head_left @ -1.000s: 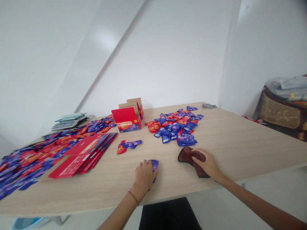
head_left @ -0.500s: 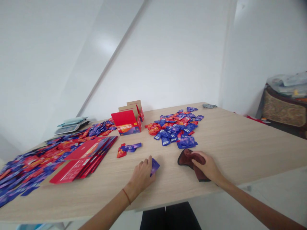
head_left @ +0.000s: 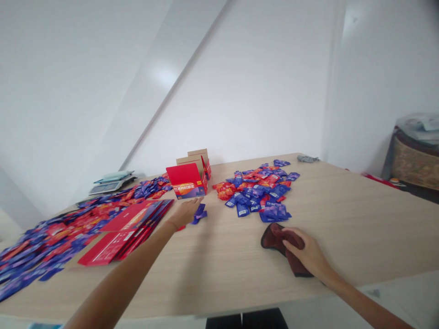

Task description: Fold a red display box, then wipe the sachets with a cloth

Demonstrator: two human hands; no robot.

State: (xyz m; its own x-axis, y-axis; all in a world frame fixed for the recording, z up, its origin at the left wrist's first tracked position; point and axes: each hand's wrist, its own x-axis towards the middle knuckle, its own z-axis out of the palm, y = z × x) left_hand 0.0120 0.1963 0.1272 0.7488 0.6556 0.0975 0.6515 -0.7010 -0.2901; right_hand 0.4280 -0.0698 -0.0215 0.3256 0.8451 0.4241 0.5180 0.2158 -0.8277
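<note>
My left hand reaches forward over the small group of purple sachets, left of the table's middle. Its fingers are stretched out, and the back of the hand hides part of the group. A bit of a red sachet shows under the wrist. On the right, my right hand is closed around a soft reddish-brown piece with dark edging, which rests on the table. Just beyond that hand lies a loose heap of purple and red sachets.
Red printed boxes with raised flaps stand near the wall. Flattened red cartons are stacked at left, beside a wide spread of sachets. Behind it sits a flat grey device. A crumpled grey item lies at the far corner.
My left hand has moved forward and left from the front of the table to the small sachet group; the purple sachet no longer shows in its fingers. My right hand keeps its grip. The view has shifted slightly.
</note>
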